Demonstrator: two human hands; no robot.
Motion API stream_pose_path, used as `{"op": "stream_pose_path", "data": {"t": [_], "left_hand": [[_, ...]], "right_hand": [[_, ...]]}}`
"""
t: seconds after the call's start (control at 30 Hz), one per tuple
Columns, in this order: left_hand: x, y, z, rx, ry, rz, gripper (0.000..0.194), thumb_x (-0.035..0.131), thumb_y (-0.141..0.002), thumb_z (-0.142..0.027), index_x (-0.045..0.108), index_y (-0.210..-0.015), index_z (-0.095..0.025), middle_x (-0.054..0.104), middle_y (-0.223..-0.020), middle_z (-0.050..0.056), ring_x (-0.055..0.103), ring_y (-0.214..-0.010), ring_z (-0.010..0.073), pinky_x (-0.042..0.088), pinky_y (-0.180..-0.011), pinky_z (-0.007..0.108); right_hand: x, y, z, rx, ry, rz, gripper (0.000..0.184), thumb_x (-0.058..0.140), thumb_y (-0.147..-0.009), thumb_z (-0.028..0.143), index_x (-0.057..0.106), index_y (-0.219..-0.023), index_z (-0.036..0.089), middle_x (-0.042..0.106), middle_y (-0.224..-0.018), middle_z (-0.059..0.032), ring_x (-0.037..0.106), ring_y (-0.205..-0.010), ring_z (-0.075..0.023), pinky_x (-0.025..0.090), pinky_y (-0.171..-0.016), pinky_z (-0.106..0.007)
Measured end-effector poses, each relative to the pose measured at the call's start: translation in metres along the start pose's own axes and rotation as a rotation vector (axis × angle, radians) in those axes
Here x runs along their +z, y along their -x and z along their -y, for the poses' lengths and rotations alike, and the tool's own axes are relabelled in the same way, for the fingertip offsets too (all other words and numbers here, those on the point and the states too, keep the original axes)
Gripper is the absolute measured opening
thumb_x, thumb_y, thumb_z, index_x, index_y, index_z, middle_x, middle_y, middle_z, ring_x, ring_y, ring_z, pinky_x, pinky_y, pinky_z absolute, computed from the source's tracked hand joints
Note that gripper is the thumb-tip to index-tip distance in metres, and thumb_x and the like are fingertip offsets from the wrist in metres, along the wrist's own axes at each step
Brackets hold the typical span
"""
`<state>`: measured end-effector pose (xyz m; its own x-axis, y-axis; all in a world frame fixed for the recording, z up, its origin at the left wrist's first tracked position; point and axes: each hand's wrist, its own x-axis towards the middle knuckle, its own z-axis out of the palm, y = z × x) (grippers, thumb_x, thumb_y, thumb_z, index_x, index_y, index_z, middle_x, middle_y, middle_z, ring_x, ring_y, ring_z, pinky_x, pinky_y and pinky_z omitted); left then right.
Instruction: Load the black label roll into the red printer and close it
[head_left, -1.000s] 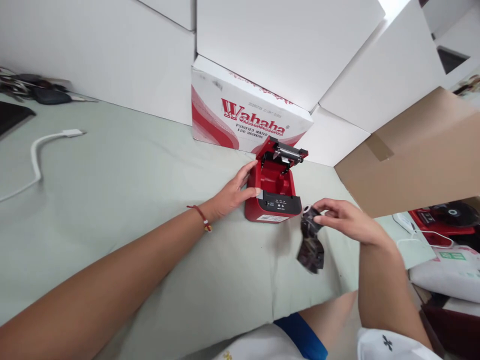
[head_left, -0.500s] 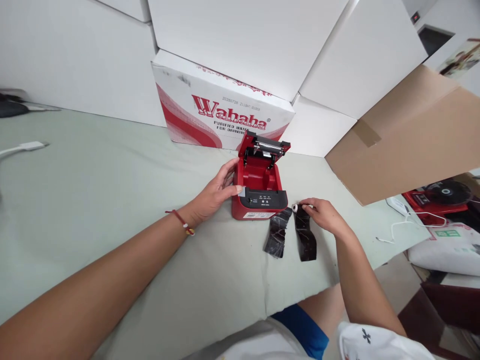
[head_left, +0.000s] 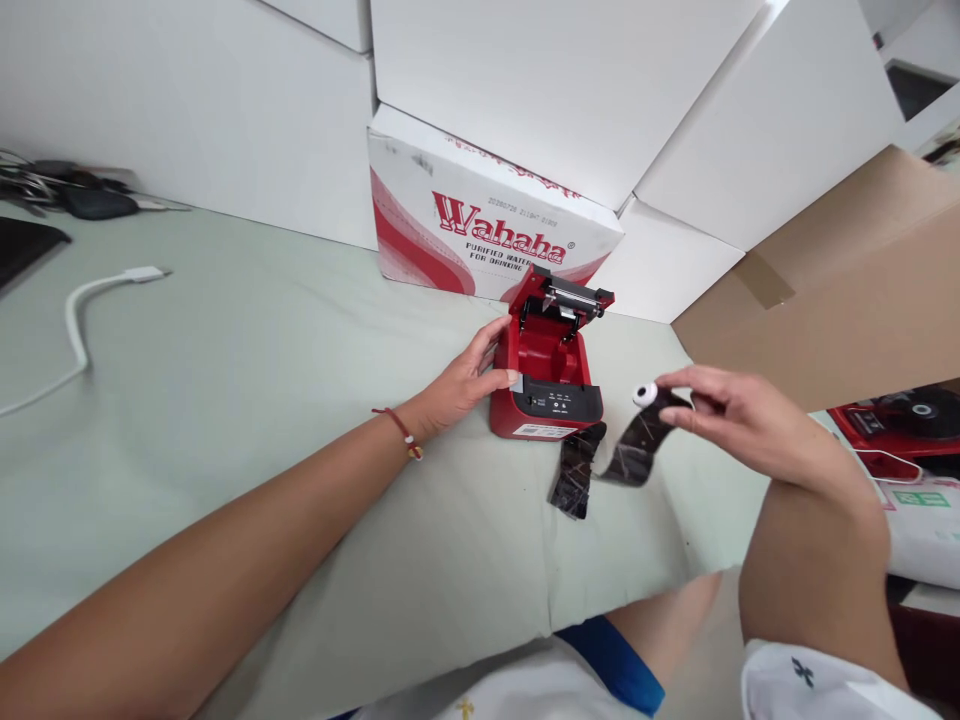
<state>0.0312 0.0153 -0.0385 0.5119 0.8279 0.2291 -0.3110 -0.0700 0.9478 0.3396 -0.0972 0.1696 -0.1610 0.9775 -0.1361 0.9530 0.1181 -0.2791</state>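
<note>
A small red receipt printer (head_left: 517, 415) stands on the covered table with its lid (head_left: 566, 292) raised and its paper bay bare. My left hand (head_left: 469, 382) grips the printer's left side, thumb by the grey latch at the front edge, fingers along the wall. To the right of the printer, my right hand (head_left: 724, 410) pinches a small roll of paper (head_left: 643, 395) with a white end and dark hole. A dark strip trails from the roll down towards the table. Another dark strip (head_left: 574, 472) lies at the printer's front right corner.
White boxes (head_left: 525, 90) and a Wahaha carton (head_left: 495, 230) form a wall behind the printer. On the left lie a white cable (head_left: 79, 310) and dark items with cords (head_left: 97, 200). A brown cardboard sheet (head_left: 817, 300) leans at right, near a red device (head_left: 900, 430).
My right hand has lifted the paper roll off the table and moved right, its dark strip now bending upward. My left hand stays on the printer. The view has shifted left.
</note>
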Motion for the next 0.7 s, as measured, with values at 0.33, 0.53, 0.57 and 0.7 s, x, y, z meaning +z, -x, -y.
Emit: {"op": "stream_pose_path", "data": {"t": [0.33, 0.53, 0.57, 0.7], "left_hand": [[0.003, 0.0, -0.001, -0.012, 0.014, -0.011, 0.099, 0.081, -0.09, -0.049, 0.032, -0.174, -0.029, 0.031, -0.189, 0.012, 0.025, -0.178, 0.0369, 0.017, -0.148, 0.06], [0.005, -0.001, -0.001, -0.023, 0.032, -0.034, 0.099, 0.08, -0.088, -0.044, 0.033, -0.174, -0.027, 0.034, -0.187, 0.013, 0.028, -0.177, 0.0377, 0.019, -0.147, 0.057], [0.005, -0.002, 0.0, -0.019, 0.035, -0.036, 0.099, 0.081, -0.088, -0.044, 0.034, -0.173, -0.028, 0.034, -0.187, 0.013, 0.028, -0.176, 0.0378, 0.019, -0.147, 0.057], [0.004, -0.003, 0.004, -0.011, 0.032, -0.037, 0.099, 0.082, -0.086, -0.045, 0.036, -0.173, -0.027, 0.036, -0.186, 0.014, 0.027, -0.177, 0.0378, 0.019, -0.147, 0.058]], "right_hand": [[0.054, -0.113, 0.106, 0.011, 0.443, 0.165, 0.025, 0.067, -0.102, 0.02, 0.083, -0.122, 0.016, 0.085, -0.115, -0.0181, 0.078, -0.102, -0.0355, 0.05, -0.076, -0.039], [0.061, -0.13, 0.101, -0.037, 0.332, 0.218, 0.026, 0.07, -0.1, 0.014, 0.081, -0.124, 0.017, 0.086, -0.125, -0.0133, 0.078, -0.11, -0.0287, 0.051, -0.084, -0.032], [0.063, -0.132, 0.098, -0.041, 0.315, 0.213, 0.029, 0.07, -0.1, 0.013, 0.08, -0.127, 0.016, 0.085, -0.127, -0.0134, 0.078, -0.112, -0.0288, 0.051, -0.087, -0.032], [0.075, -0.141, 0.09, -0.053, 0.261, 0.172, 0.033, 0.07, -0.099, 0.01, 0.08, -0.129, 0.017, 0.085, -0.129, -0.0139, 0.078, -0.117, -0.0295, 0.054, -0.094, -0.032]]}}
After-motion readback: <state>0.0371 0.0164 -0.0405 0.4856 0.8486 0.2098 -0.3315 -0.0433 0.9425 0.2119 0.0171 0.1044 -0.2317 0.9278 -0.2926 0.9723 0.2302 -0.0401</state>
